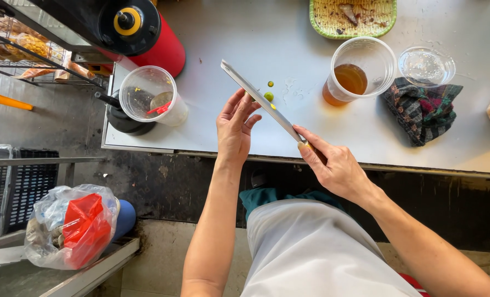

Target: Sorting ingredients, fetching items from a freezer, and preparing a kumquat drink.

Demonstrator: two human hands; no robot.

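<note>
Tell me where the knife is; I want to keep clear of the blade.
In the head view the knife is mid-frame above the table edge: right hand grips the handle, left hand fingers touch the blade.

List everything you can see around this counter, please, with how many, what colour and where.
knife: one, steel blade, held tilted over the counter's near edge
small fruit: one, green, beside the blade; a green bit lies just behind it
counter: one, grey metal
cup of drink: one, clear with amber liquid, right of the knife
dome lid: one, clear, far right
cloth: one, dark plaid, below the lid
basket tray: one, green rim, top edge
empty cup: one, clear, with a red piece and a spoon inside, left
red container: one, black top, top left
plastic bag: one, clear with red inside, lower left
left hand: fingers against the blade
right hand: gripping the knife handle
</note>
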